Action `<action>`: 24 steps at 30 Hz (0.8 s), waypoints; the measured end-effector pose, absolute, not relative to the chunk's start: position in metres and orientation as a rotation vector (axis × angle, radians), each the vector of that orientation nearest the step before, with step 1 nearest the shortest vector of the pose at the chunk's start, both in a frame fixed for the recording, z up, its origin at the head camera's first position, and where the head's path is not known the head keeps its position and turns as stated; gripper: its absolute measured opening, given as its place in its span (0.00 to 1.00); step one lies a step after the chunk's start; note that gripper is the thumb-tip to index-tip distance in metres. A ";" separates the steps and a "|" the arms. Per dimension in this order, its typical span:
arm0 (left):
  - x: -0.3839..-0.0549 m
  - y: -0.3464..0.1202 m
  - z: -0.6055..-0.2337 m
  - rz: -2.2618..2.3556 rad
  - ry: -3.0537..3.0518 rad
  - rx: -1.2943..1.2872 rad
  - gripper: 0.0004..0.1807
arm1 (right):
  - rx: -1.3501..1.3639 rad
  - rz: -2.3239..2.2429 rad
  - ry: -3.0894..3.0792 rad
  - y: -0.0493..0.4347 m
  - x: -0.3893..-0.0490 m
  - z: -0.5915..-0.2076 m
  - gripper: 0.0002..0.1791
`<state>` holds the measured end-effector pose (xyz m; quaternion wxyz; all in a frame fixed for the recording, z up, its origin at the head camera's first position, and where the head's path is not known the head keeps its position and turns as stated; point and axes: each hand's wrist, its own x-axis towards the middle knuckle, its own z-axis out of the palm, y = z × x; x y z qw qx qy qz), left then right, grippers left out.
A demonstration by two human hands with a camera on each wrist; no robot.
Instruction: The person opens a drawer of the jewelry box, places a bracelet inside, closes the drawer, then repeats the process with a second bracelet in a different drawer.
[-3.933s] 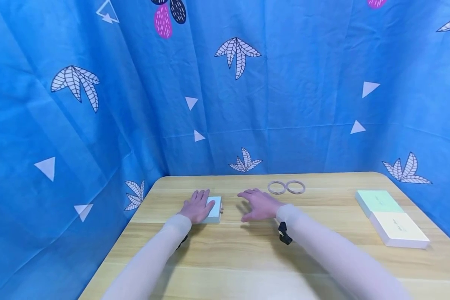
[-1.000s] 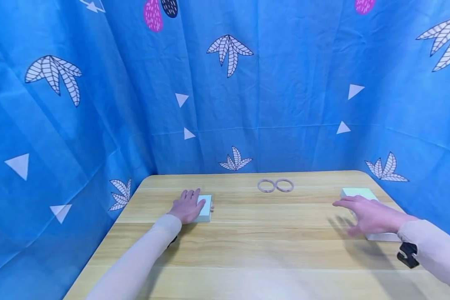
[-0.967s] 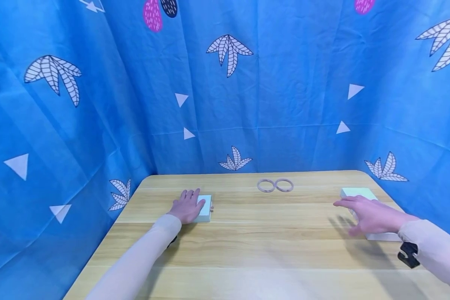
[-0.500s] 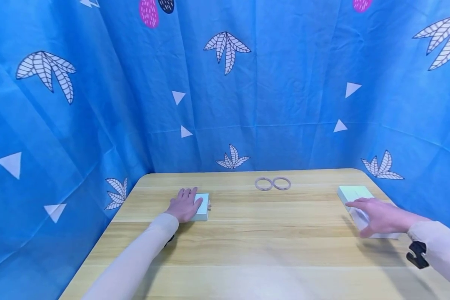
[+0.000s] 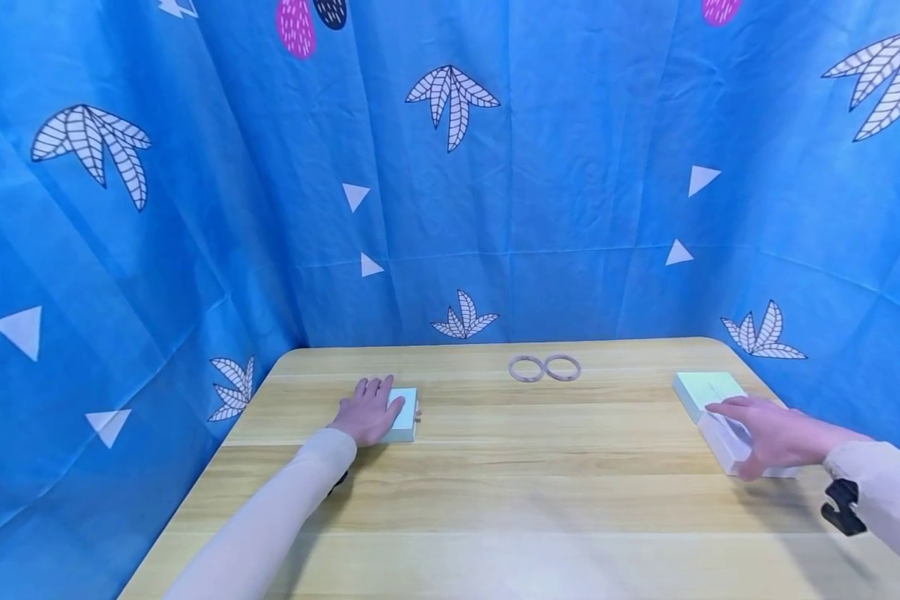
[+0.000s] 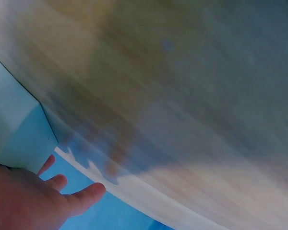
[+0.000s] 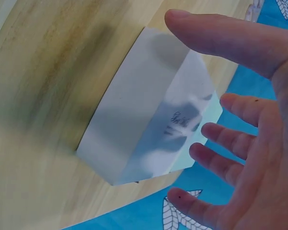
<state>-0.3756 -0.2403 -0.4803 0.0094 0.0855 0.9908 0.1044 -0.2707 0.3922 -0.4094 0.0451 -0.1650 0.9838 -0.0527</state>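
Spreading wide over the white box (image 5: 723,446), the right hand (image 5: 780,432) has its fingers apart and thumb out, grasping nothing; whether any fingertip touches, I can't tell. Over at the other end, the left hand (image 5: 367,410) lies relaxed across the pale blue box (image 5: 402,421), fingers extended, unclenched. Both boxes sit on the surface (image 5: 495,492), and here's a third, the pale green box (image 5: 708,385), right up against the far side of the white one. What's inside any of them stays hidden behind plain, solid faces. Lettering, then: dark script runs across the white top in the right wrist view, a couple of lines under it, too blurred to read, with finger shadows falling over it. All smooth panels and crisp, straight edges, while a small pinkish tab (image 5: 418,414) pokes from the blue one's side. Toward the back, two slim mauve rings (image 5: 526,368) lie flat side by side on light, streaky wood grain.
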 end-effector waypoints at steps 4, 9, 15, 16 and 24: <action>-0.375 -0.239 -0.479 0.323 3.093 0.260 0.42 | -0.503 -0.137 3.014 0.394 -0.272 -0.412 0.57; -0.374 -0.238 -0.478 0.328 3.089 0.257 0.42 | -0.493 -0.109 3.016 0.397 -0.276 -0.416 0.58; -0.375 -0.239 -0.478 0.335 3.098 0.273 0.42 | -0.487 -0.094 3.011 0.399 -0.279 -0.419 0.58; -0.376 -0.239 -0.478 0.334 3.100 0.277 0.42 | -0.489 -0.094 3.013 0.399 -0.279 -0.420 0.58; -0.374 -0.238 -0.478 0.332 3.087 0.265 0.42 | -0.501 -0.116 3.022 0.399 -0.278 -0.422 0.59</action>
